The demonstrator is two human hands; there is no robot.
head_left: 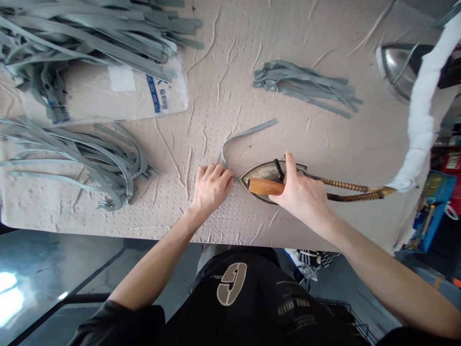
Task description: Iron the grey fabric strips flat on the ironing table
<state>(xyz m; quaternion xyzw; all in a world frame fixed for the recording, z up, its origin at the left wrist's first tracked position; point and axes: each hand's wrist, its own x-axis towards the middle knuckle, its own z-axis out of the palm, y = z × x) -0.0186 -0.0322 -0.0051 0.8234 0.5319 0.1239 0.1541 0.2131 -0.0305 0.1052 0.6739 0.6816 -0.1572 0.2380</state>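
Note:
My right hand (300, 190) grips the wooden handle of a steam iron (268, 172), whose metal soleplate rests on the padded board (173, 211). My left hand (212, 188) presses down a narrow grey strip (248, 130) just ahead of the iron's tip. That strip curves up from under my fingers and runs off to the upper right, and its end near the iron is hidden by my hand. A bundle of similar grey strips (306, 86) lies above the iron. Larger heaps of strips (79, 163) lie to the left.
A white woven sack (122, 89) lies under strips at the upper left. Braided hoses (353, 190) lead from the iron to a white-wrapped boom (421, 101) at the right, near a metal reflector (399, 67). The board's near edge is in front of my body.

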